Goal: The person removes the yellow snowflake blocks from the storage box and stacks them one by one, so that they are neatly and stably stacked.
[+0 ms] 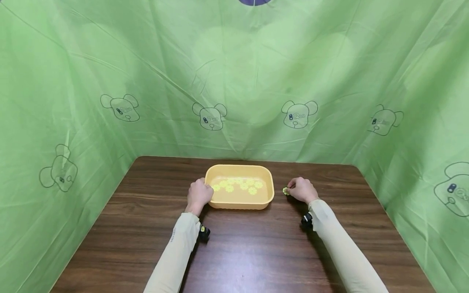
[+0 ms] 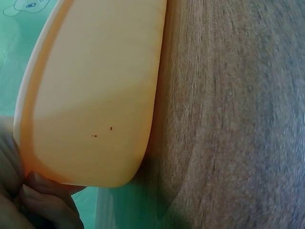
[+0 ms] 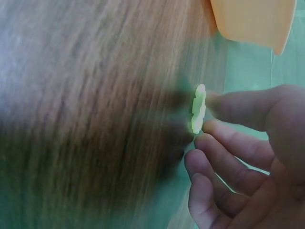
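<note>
A yellow-orange plastic basin (image 1: 239, 200) stands on the table with several yellow-green flower-shaped pieces (image 1: 253, 190) lying on its bottom. My left hand (image 1: 199, 194) grips the basin's left rim, thumb on the inside. In the left wrist view the curled fingers (image 2: 50, 202) hold the edge of the basin (image 2: 90, 95). To the right of the basin, my right hand (image 1: 302, 190) pinches one flower-shaped piece (image 1: 286, 191) between thumb and fingertips. The right wrist view shows this flower-shaped piece (image 3: 198, 109) edge-on, upright, just off the table or touching it; I cannot tell which.
The dark wooden table (image 1: 249, 248) reaches back to a green curtain (image 1: 253, 81) printed with bear heads, which hangs on the far side and both flanks. Each wrist carries a small black camera (image 1: 307, 221).
</note>
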Tool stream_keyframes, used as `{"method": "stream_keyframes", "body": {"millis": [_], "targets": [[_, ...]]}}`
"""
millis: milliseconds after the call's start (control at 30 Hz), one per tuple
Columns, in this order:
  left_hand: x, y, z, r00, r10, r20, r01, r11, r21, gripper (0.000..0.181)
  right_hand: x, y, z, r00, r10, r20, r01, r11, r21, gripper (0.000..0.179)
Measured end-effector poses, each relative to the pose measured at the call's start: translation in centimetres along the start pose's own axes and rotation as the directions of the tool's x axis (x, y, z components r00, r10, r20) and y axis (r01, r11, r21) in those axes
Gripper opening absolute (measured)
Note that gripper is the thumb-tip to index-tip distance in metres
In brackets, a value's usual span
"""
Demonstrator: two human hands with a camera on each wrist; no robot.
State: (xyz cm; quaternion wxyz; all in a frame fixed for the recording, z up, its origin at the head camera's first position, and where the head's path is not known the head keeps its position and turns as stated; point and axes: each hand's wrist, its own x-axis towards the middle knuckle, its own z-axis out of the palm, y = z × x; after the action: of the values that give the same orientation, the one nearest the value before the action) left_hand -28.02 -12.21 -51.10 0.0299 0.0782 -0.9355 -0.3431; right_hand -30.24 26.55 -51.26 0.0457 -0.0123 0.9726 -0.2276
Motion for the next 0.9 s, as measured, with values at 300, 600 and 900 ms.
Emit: {"method": "stream_keyframes", "body": {"millis": [300, 600, 900], "targets": [[-0.1, 0.0, -0.1, 1.0, -0.001, 0.001, 0.001, 1.0, -0.006, 0.034, 0.1, -0.3, -0.2, 0.999, 0.016, 0.033, -0.015, 1.0, -0.012, 0.019], [0.0, 0.0, 0.1, 1.0, -0.011, -0.02, 0.011, 1.0, -0.02, 0.029, 0.3, -1.0, -0.5, 1.0, -0.012, -0.006, 0.012, 1.0, -0.008, 0.025], [-0.1, -0.2, 0.1, 1.0, -0.009, -0.023, 0.009, 1.0, -0.013, 0.029, 1.1, -4.9, -1.6, 0.99, -0.101, -0.098, 0.108, 0.992, 0.073, 0.032]]}}
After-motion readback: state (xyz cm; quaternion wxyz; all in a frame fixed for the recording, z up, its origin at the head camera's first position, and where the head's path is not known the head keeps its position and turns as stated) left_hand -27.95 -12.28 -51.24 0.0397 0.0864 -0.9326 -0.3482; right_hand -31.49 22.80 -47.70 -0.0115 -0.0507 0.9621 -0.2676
